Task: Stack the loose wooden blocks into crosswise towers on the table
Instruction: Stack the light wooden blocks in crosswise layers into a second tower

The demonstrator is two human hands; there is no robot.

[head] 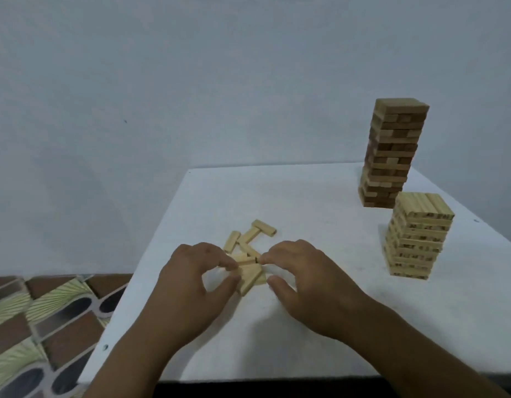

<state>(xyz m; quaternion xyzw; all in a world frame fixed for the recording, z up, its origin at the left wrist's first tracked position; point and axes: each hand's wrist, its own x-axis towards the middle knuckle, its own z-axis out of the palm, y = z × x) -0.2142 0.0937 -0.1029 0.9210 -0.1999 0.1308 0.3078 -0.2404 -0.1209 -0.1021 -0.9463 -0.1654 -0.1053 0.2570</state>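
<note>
A white counter (320, 326) stands against a pale blue-grey wall (191, 81), with patterned floor tiles (33, 326) off its left edge. Both hands pinch a small started stack (250, 278) (left hand (191, 280), right hand (309, 280)). Loose wooden blocks (250, 237) lie just behind the stack; the short tower (418, 237) and tall tower (392, 153) stand far to its right, with bare counter between.

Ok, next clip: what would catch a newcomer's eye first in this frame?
Probably the tall dark tower standing at the far right of the white table, with a shorter pale tower just in front of it. Then the left hand and right hand, meeting over a small cluster of blocks near the front, with loose blocks scattered just behind.
</note>
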